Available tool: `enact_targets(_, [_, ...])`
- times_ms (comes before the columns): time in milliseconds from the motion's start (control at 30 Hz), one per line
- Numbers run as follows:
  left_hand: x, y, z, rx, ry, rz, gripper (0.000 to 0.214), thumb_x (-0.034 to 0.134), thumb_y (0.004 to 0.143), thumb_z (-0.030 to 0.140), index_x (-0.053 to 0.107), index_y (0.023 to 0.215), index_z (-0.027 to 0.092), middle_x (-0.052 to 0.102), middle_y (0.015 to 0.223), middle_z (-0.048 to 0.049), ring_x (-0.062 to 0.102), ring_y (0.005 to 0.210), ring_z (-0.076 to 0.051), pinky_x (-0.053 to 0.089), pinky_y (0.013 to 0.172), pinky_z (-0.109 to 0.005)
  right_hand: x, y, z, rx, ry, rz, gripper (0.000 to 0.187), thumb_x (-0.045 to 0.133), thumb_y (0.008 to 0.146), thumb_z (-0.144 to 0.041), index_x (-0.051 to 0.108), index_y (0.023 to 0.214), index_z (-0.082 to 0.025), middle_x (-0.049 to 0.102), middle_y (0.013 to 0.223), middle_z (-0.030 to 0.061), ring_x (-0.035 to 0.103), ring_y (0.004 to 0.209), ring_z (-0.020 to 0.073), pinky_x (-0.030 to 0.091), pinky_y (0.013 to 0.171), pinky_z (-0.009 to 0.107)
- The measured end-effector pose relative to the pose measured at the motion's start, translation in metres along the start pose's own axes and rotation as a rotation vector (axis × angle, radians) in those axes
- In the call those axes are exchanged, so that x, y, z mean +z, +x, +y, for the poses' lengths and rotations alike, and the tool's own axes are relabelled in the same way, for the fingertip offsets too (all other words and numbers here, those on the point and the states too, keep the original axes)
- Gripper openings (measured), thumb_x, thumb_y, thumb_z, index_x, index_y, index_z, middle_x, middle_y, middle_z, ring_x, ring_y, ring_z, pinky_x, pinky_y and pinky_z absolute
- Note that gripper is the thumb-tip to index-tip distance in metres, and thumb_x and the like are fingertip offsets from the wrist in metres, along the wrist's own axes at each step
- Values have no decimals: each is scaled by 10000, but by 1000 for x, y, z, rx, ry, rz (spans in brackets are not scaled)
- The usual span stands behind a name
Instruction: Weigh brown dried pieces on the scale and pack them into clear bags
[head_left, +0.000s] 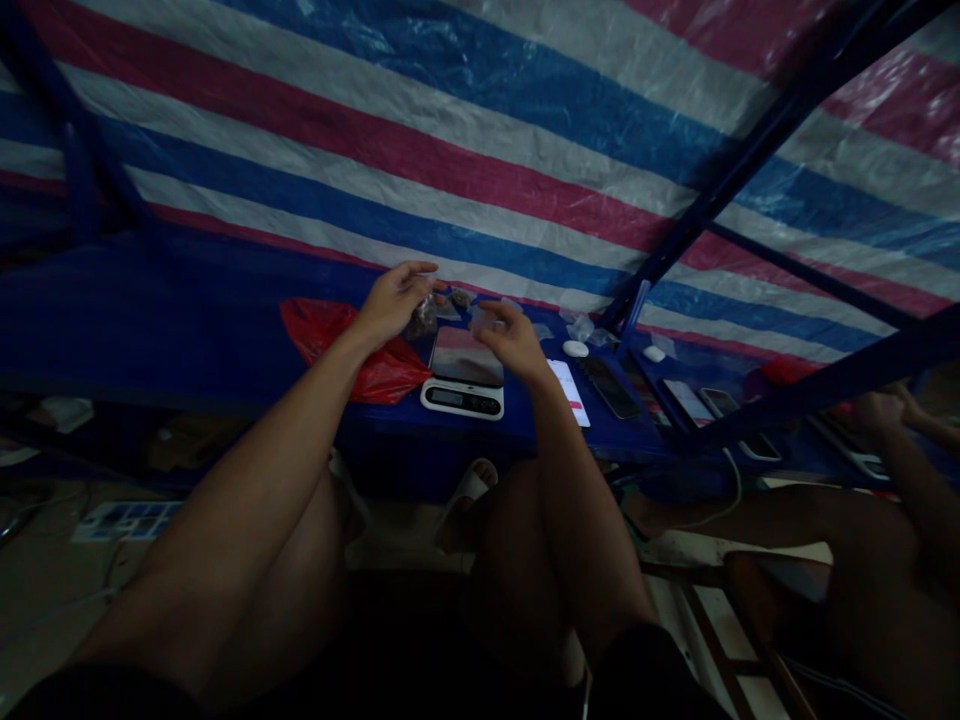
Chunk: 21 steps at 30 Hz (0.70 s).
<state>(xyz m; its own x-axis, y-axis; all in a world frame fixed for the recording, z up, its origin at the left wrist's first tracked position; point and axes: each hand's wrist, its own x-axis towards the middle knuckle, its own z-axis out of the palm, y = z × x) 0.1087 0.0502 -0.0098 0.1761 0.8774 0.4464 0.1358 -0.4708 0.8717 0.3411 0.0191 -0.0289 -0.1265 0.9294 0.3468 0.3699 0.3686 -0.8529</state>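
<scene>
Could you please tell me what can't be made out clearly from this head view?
- Scale: display too dark and small to read.
- Bag at the left hand: contents dim, partly hidden by the fingers.
- Clear item by the right hand: too blurred to identify.
- Paper slip: print too small.
- Phone: partly hidden by the blue frame bar.

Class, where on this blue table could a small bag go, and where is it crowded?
Bare blue cover shows along the front edge, before the kitchen scale and red plastic bag. Rightward it is crowded: phones, a white card and small white items.
</scene>
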Motion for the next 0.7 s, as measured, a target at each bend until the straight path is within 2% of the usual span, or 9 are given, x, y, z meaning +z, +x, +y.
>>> enact_targets(100, [2, -6, 10, -22, -97, -65, 481, 497, 1103, 503, 616, 1430, 172, 796, 1277, -168, 801, 1109, -281, 657, 924, -428, -3, -3, 4, -48, -230, -37, 416, 768, 766, -206, 738, 1181, -190, 783, 1210, 125, 748, 1131, 310, 578, 1098, 546])
enact_targets(200, [5, -12, 19, -15, -113, -128, 521, 450, 1121, 551, 614, 1449, 181, 794, 1303, -175, 791, 1169, -290, 650, 952, -428, -6, -7, -1, -60, -333, -79, 412, 843, 755, -236, 774, 1160, -194, 784, 1252, 151, 731, 1199, 345, 544, 1142, 581])
enact_targets(267, [7, -15, 24, 20, -74, -145, 562, 453, 1113, 610, 620, 1452, 194, 777, 1356, -178, 770, 1230, -295, 635, 1000, -432, -7, -8, -9, -70, -281, -34, 439, 880, 795, -361, 783, 1194, -206, 775, 1311, 160, 716, 1253, 353, 528, 1163, 594])
enact_targets(333, [10, -18, 28, 65, -38, -141, 597, 452, 1105, 651, 622, 1459, 202, 748, 1424, -181, 734, 1306, -299, 607, 1064, -440, -6, -8, -19, -99, -147, 15, 456, 828, 874, -530, 789, 1213, -227, 779, 1328, 141, 714, 1275, 332, 533, 1164, 578])
enact_targets(400, [12, -19, 32, 94, -30, -143, 627, 442, 1101, 677, 613, 1481, 208, 722, 1473, -184, 700, 1363, -302, 586, 1099, -441, -3, -8, -28, -120, -6, -20, 480, 765, 913, -639, 799, 1190, -249, 803, 1278, 105, 739, 1224, 297, 563, 1135, 539])
enact_targets(567, [18, -21, 37, 100, -78, -197, 682, 443, 1092, 707, 557, 1558, 221, 700, 1500, -197, 678, 1391, -313, 580, 1100, -451, 14, -10, -41, -79, 204, -202, 560, 838, 810, -711, 796, 1101, -234, 827, 1113, 78, 780, 1044, 278, 647, 975, 478])
enact_targets(700, [15, -20, 33, 26, -141, -229, 689, 543, 1075, 653, 490, 1623, 240, 718, 1470, -157, 701, 1354, -312, 598, 1088, -455, 21, -10, -47, -86, 247, -183, 585, 800, 827, -743, 753, 1158, -263, 806, 1151, 67, 759, 1076, 271, 654, 941, 448])
